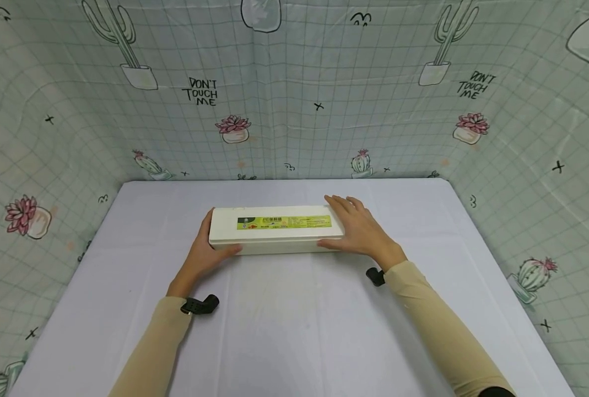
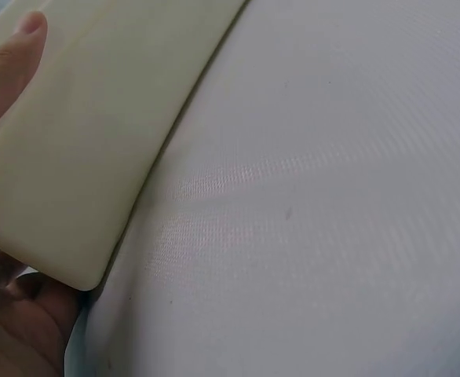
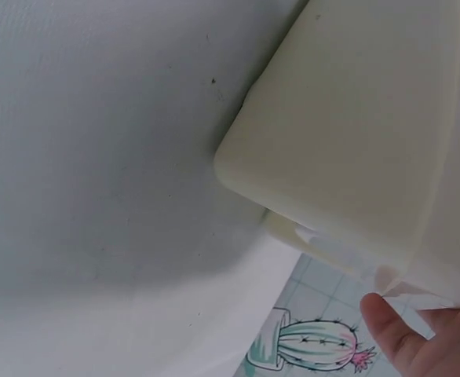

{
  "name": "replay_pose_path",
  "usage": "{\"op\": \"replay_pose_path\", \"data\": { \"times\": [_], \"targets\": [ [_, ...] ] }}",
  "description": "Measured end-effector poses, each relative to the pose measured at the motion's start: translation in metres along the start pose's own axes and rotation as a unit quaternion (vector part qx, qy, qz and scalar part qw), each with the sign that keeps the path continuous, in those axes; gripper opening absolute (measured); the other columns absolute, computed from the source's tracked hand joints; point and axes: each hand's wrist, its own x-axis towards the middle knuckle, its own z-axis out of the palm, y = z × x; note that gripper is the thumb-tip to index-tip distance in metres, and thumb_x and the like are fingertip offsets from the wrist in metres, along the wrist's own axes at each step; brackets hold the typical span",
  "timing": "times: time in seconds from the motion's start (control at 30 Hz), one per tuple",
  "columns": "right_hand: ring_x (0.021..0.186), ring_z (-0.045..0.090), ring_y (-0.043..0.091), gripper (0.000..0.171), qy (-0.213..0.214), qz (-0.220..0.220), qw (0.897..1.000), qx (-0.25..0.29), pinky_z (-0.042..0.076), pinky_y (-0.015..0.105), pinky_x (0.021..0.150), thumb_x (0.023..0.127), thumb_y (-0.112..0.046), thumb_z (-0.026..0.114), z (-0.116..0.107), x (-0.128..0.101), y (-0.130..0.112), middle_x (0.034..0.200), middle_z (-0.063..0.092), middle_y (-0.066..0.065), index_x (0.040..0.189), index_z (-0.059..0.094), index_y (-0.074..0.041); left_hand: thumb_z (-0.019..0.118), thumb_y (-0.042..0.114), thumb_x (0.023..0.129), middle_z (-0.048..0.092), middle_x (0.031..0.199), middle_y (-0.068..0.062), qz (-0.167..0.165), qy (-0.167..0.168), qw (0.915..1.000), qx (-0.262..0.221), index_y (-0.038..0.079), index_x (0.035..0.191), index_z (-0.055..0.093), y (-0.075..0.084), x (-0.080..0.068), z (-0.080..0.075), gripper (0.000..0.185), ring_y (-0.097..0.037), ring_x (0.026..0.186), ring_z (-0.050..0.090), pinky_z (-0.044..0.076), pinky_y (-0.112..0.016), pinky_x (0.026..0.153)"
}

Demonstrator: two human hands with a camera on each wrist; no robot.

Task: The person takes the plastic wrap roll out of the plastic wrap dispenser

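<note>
Left hand [image 1: 206, 255]: clasped round the left end of the box, thumb laid along the near front edge, remaining fingers wrapped behind the end; seen in the head view just left of frame centre. In the left wrist view, thumb tip [image 2: 20, 41] pressed flat on the box face at upper left, palm under the box corner at lower left.

Right hand [image 1: 357, 229]: laid over the right end of the box, fingers stretched fairly straight across the top toward the far edge, thumb pointing left along the near front edge; grip closed only loosely round the end. In the right wrist view, only part of the hand visible at lower right, beneath the box end.

Box [image 1: 274, 230]: long, cream-white, lying lengthwise left to right near frame centre in the head view, held at both ends; whether resting on the tabletop or lifted just clear of it, cannot tell.

Label [image 1: 284, 222]: green and yellow strip along the top of the box, print too small to read.

Table [image 1: 299, 331]: white cloth-covered surface filling the lower half of the head view.

Wrist cameras [image 1: 200, 305]: black mounts under both wrists, lower centre of the frame.

Sleeves [image 1: 443, 325]: beige, running in from the bottom edge.

Backdrop [image 1: 294, 99]: pale green grid cloth with cactus prints and "DON'T TOUCH ME" lettering, across the top and both sides.
</note>
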Motion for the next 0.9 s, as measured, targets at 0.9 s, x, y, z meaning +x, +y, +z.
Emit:
{"op": "replay_pose_path", "data": {
  "times": [0.9],
  "targets": [
    [0.141,0.037,0.042,0.101,0.002,-0.010,0.999,0.032,0.031,0.060,0.117,0.076,-0.069,0.080,-0.0005,0.0032,0.0008,0.151,0.049,0.015,0.152,0.046,-0.012,0.085,0.028,0.086,0.022,0.170,-0.013,-0.005,0.001,1.0000,0.008,0.021,0.167,0.000,0.0010,-0.0016,0.0012,0.118,-0.037,0.156,0.021,0.020,-0.064,0.123]
  ]
}}
